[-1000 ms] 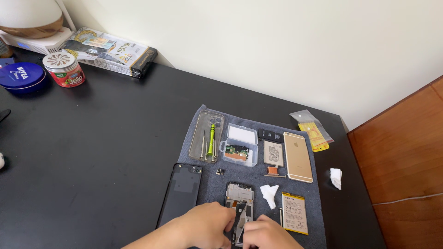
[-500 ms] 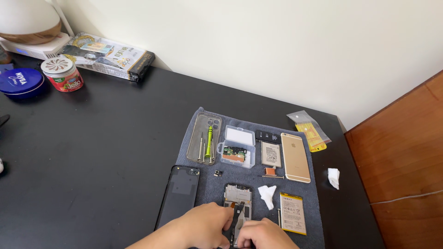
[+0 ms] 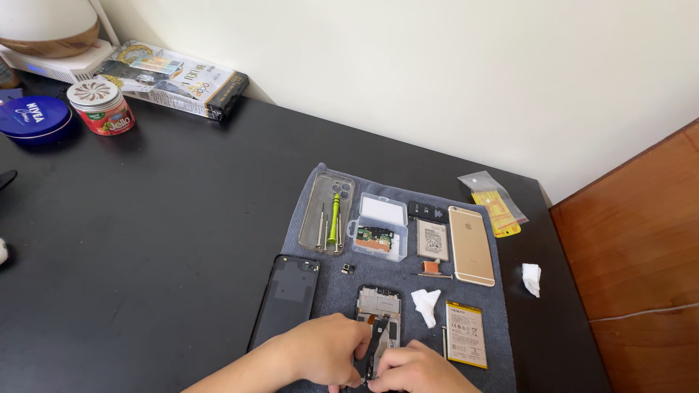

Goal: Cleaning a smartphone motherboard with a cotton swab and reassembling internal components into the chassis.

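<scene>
An opened phone frame (image 3: 378, 306) lies on a grey cloth mat (image 3: 320, 291) at the near edge of the black desk. My left hand (image 3: 324, 353) rests on its left side, fingers pinched at a thin black strip (image 3: 376, 336) that runs down the frame. My right hand (image 3: 415, 370) presses in from below right, fingertips meeting the same strip. The lower end of the frame is hidden under both hands.
The mat also carries a black back cover (image 3: 285, 298), a clear case with a green screwdriver (image 3: 333, 218), a small clear parts box (image 3: 378, 231), a gold phone (image 3: 470, 244), a battery (image 3: 466, 333) and a white wipe (image 3: 425, 304). Jars and a book sit far left.
Both hands stay on the phone frame with only slight finger shifts. The view has tilted a little, so the desk things sit slightly lower in the picture.
</scene>
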